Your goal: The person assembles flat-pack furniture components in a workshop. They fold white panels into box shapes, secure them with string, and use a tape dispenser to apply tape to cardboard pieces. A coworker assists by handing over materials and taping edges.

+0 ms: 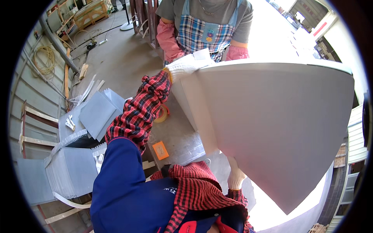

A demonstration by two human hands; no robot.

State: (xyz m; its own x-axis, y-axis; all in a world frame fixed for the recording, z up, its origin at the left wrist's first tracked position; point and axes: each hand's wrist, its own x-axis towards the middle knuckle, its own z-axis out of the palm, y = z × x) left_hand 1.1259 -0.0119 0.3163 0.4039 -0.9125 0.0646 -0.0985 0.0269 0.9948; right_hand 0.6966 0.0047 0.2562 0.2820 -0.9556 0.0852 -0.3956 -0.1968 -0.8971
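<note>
A large grey sheet panel [272, 112] with a folded left edge stands tilted before me, its curved rim at the far side. My left hand [184, 66], in a white knitted glove, is closed on the panel's far left corner. Beside those fingers a small white flap [202, 54] sticks up. Lower down, my right hand [235, 178], also gloved, is at the panel's near left edge, its fingertips partly hidden by the sheet. Under the panel's left side lies a work table [182, 145] with an orange box [160, 150] and a roll of tape [162, 114].
Across the panel stands a co-worker in a plaid apron [208, 33] and pink sleeves. At left, stacked grey sheet parts [72, 171] and loose flat sheets [99, 112] rest on a rack [40, 141]. A coiled hose [44, 60] hangs on the left wall.
</note>
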